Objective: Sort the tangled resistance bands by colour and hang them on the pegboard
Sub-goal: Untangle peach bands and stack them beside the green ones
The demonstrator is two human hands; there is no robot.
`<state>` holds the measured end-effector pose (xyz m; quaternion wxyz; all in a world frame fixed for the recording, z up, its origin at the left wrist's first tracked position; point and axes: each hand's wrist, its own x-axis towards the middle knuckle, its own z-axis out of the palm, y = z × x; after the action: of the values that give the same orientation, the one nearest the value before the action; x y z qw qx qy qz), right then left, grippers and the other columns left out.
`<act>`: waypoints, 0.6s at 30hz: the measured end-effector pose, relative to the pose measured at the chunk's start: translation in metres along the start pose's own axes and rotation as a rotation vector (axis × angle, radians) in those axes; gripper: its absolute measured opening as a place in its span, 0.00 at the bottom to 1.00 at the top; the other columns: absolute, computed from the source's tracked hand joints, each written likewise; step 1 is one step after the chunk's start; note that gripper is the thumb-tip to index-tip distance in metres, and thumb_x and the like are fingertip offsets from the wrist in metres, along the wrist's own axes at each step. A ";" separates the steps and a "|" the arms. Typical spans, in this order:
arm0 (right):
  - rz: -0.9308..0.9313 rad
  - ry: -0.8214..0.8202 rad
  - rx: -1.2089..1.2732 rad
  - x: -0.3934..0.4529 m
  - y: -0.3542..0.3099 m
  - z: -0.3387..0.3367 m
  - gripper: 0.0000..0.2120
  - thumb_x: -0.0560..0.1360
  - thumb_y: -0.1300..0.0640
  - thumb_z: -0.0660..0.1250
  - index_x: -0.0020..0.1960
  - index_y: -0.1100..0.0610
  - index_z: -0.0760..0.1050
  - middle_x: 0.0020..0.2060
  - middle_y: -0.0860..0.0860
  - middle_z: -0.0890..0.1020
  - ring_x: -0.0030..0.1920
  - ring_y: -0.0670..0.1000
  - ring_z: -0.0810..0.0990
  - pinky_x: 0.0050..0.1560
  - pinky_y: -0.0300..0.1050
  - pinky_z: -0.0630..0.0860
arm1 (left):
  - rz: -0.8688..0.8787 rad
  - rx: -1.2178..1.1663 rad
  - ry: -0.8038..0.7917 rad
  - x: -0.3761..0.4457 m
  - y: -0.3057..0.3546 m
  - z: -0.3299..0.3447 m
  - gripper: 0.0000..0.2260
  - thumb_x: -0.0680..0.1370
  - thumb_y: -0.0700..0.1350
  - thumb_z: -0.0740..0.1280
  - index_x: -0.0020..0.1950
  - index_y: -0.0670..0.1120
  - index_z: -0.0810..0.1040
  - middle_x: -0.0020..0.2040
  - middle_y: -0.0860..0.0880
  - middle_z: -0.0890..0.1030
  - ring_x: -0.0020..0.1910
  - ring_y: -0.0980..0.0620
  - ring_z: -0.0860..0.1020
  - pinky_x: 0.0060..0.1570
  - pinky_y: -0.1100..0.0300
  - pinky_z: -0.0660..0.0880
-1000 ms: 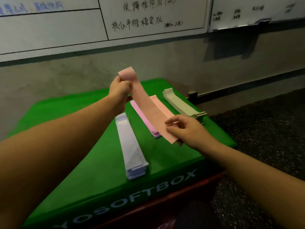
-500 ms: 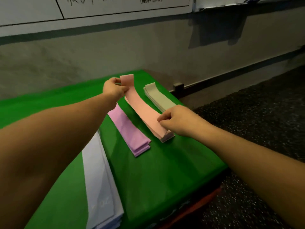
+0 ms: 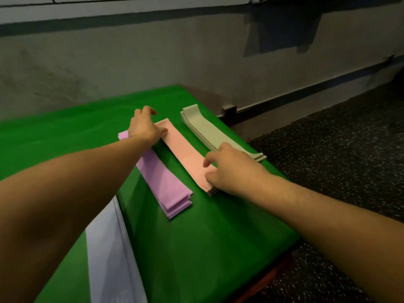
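Four flat stacks of resistance bands lie side by side on the green box top [image 3: 218, 237]. The salmon-pink stack [image 3: 185, 153] is in the middle. My left hand [image 3: 145, 127] rests on its far end with fingers spread. My right hand [image 3: 227, 171] presses on its near end, fingers apart, holding nothing. The purple stack [image 3: 162, 182] lies to the left, partly under my left forearm. The grey-green stack [image 3: 209, 133] lies to the right near the box edge. A pale lavender stack [image 3: 109, 254] sits at the near left.
The grey wall [image 3: 109, 62] rises just behind the box. The lower edge of a whiteboard [image 3: 131, 1] runs along the top. Dark speckled floor [image 3: 338, 149] lies to the right, past the box's right edge. No pegboard is in view.
The pink band that both hands held up has been lowered flat onto the pink stack. Both hands have let go and now rest on it. The view has tilted down and right.
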<state>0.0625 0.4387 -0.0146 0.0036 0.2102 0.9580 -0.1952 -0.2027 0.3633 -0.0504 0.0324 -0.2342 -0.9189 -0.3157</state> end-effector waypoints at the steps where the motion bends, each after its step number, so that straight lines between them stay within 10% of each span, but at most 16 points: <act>1: -0.008 0.019 -0.002 -0.001 -0.001 -0.001 0.15 0.77 0.50 0.66 0.64 0.46 0.75 0.59 0.50 0.70 0.54 0.54 0.77 0.54 0.48 0.73 | 0.008 -0.004 0.008 -0.002 0.002 -0.004 0.28 0.72 0.49 0.77 0.68 0.47 0.71 0.68 0.43 0.70 0.64 0.43 0.74 0.66 0.48 0.71; 18: -0.321 0.055 0.024 -0.065 -0.139 0.005 0.18 0.76 0.50 0.66 0.65 0.47 0.75 0.58 0.51 0.78 0.49 0.51 0.77 0.50 0.44 0.72 | 0.161 0.009 0.085 -0.168 -0.094 -0.167 0.12 0.76 0.45 0.72 0.58 0.46 0.78 0.54 0.47 0.76 0.45 0.50 0.76 0.51 0.54 0.75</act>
<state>0.0650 0.2953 0.0387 -0.0562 0.0594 0.9766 -0.1988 -0.1104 0.1298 -0.0047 0.0977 -0.2935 -0.8964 -0.3175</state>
